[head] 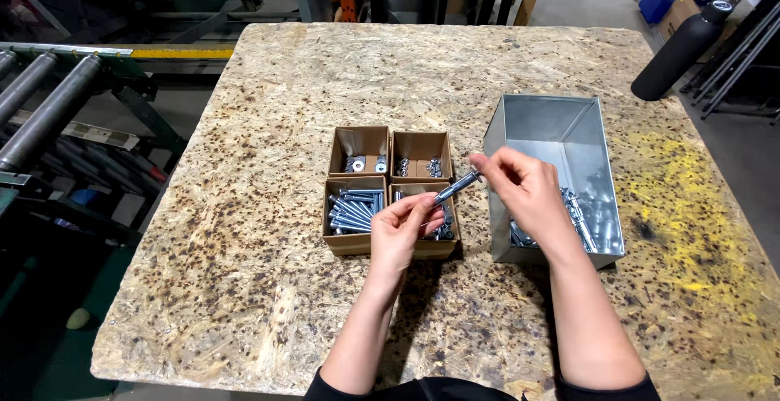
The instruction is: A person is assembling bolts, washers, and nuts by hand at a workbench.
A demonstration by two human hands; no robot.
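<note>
My left hand (402, 230) grips the lower end of a silver bolt (453, 187) held slanted above the cardboard boxes. My right hand (524, 188) pinches the bolt's upper end with its fingertips, likely on a nut or washer there. Below sit four small cardboard boxes: the near left one (351, 212) holds several long bolts, the near right one (443, 242) lies partly under my left hand, the far left one (358, 151) holds washers, and the far right one (421, 156) holds small nuts. A metal bin (561, 137) to the right holds assembled bolts at its near end.
Everything rests on a chipboard table (325, 84). A black bottle (681, 43) stands at the far right corner. A roller conveyor (41, 100) runs along the left, below table level. A yellow stain (682, 206) marks the table's right side.
</note>
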